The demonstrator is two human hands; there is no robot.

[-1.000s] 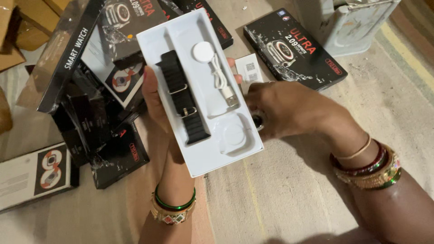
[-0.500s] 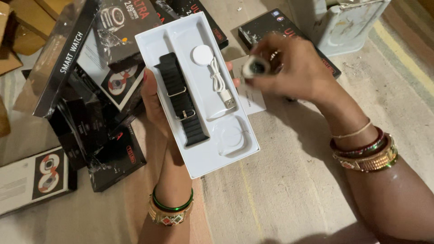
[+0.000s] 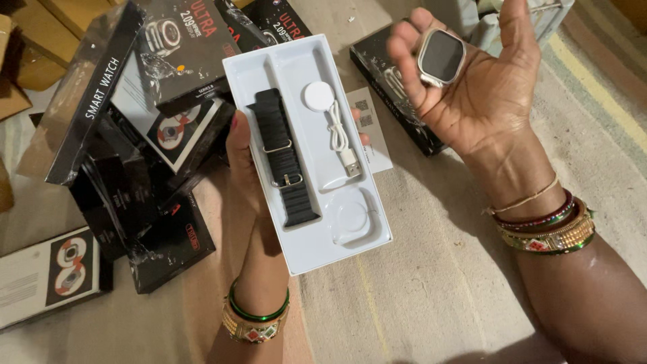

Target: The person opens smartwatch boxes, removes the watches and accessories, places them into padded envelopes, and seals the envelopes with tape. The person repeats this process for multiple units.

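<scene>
My left hand (image 3: pixel 244 168) grips a white plastic tray (image 3: pixel 306 236) from underneath, holding it up flat. In the tray lie a black watch strap (image 3: pixel 283 158) and a white round charger with its coiled cable (image 3: pixel 330 114); the round-cornered recess (image 3: pixel 352 217) near the tray's lower end is empty. My right hand (image 3: pixel 472 87) is raised to the upper right, palm up, with a silver rectangular watch body with a dark screen (image 3: pixel 441 55) resting on its fingers. A small white leaflet (image 3: pixel 371 128) sticks out behind the tray.
A pile of black smartwatch boxes (image 3: pixel 135 114) lies at the left, one more black box (image 3: pixel 397 87) under my right hand. A white-sided box (image 3: pixel 47 276) sits at the lower left. A pale metal container (image 3: pixel 532 17) stands top right. Beige woven floor mat (image 3: pixel 431 290) below.
My right hand came up from beside the tray's lower end, lifted the watch body, and turned palm up, so the watch's screen now faces me. The tray stays in my left hand.
</scene>
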